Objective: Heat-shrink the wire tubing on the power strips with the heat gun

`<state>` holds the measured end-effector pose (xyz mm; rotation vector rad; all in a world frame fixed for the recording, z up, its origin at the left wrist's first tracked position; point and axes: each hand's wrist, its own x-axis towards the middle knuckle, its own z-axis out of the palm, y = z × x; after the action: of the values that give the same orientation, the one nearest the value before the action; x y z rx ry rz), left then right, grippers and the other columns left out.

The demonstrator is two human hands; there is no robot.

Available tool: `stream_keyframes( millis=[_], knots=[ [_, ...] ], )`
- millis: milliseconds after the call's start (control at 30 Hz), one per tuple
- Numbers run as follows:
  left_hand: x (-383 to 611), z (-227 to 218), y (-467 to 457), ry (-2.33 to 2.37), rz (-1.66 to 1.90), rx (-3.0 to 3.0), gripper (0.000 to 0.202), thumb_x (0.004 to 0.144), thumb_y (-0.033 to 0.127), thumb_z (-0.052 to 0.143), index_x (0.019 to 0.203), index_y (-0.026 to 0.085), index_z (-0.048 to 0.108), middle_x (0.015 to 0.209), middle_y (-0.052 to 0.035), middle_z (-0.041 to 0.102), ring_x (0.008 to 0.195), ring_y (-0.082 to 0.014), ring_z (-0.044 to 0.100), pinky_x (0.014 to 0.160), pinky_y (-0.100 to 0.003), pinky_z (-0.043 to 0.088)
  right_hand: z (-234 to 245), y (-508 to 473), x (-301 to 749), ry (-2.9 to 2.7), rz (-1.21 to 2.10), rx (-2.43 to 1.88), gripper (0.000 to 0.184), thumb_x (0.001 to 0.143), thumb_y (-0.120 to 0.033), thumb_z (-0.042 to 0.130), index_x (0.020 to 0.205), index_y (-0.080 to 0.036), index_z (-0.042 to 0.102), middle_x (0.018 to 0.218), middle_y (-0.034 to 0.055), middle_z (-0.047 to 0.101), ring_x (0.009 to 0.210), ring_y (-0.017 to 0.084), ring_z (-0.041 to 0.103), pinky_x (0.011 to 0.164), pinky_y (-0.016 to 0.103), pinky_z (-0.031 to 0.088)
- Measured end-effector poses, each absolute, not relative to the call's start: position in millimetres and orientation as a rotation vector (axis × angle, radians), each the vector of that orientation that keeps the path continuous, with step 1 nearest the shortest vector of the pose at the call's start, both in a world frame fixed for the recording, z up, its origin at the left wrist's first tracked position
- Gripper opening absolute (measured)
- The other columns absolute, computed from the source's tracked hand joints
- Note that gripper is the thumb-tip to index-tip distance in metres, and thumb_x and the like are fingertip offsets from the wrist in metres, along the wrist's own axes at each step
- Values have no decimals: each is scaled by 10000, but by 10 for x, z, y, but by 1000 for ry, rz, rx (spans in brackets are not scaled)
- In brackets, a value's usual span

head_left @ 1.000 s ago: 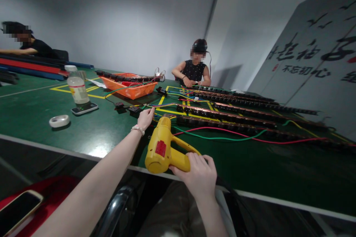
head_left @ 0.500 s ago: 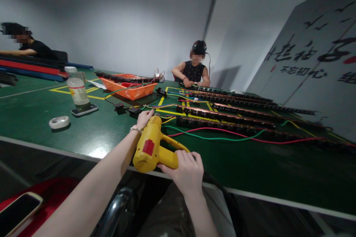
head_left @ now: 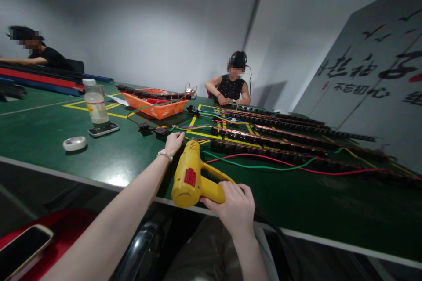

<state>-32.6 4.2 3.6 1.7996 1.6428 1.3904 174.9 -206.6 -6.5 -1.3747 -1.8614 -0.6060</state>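
In my right hand (head_left: 235,206) is a yellow heat gun (head_left: 187,178), gripped by its handle above the table's front edge. Its nozzle points away from me, toward thin wires (head_left: 205,142) at the end of the nearest long black strip (head_left: 240,145). Left of the nozzle, my left hand (head_left: 174,143) is closed at these wires; its fingertips are mostly hidden. Just beyond it lie small black connectors (head_left: 162,131) with coloured wires. A red wire (head_left: 244,155) and a green wire (head_left: 257,167) loop across the table on the right.
An orange basket (head_left: 158,111) holding a strip stands behind my left hand. On the left are a bottle (head_left: 98,112), a phone (head_left: 103,129) and a white oval object (head_left: 74,144). More strips (head_left: 283,118) lie rightward. One person (head_left: 232,88) sits opposite, another (head_left: 49,57) far left.
The heat gun has shifted right with my right hand, widening the gap to my left hand. My left hand stays near the same place. The view has turned slightly left.
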Motion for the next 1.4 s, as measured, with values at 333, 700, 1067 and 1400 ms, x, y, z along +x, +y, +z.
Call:
stream_keyframes(
  millis=[333, 700, 1067, 1400],
  knots=[
    [-322, 53, 12, 1639, 1426, 1840, 436, 815, 440, 360, 494, 170, 478, 470, 7, 452, 517, -121, 423, 540, -249, 264, -39, -2126, 1998, -1855, -703, -1408, 506, 782, -682, 484, 752, -183, 560, 680, 1, 622, 667, 143, 587, 765, 315, 336],
    [-309, 65, 18, 1626, 1475, 1861, 443, 832, 435, 381, 511, 161, 517, 489, 5, 480, 524, -116, 436, 548, -244, 280, -34, -2148, 2060, -1848, -764, -1425, 485, 792, -658, 489, 750, -179, 559, 686, 3, 626, 666, 137, 583, 771, 313, 338],
    [-301, 54, 13, 1642, 1493, 1858, 434, 824, 426, 389, 505, 162, 520, 493, 3, 485, 541, -118, 439, 547, -244, 279, -46, -2122, 1761, -1819, -753, -1409, 509, 781, -670, 492, 723, -168, 556, 633, -3, 584, 639, 143, 563, 772, 325, 338],
    [-331, 103, 40, 1611, 1446, 1772, 409, 803, 386, 454, 473, 153, 523, 449, -3, 466, 559, -127, 441, 547, -254, 282, -82, -2032, 1468, -1805, -725, -1334, 559, 782, -717, 429, 725, -174, 548, 621, 11, 564, 627, 149, 536, 767, 335, 345]
  ],
)
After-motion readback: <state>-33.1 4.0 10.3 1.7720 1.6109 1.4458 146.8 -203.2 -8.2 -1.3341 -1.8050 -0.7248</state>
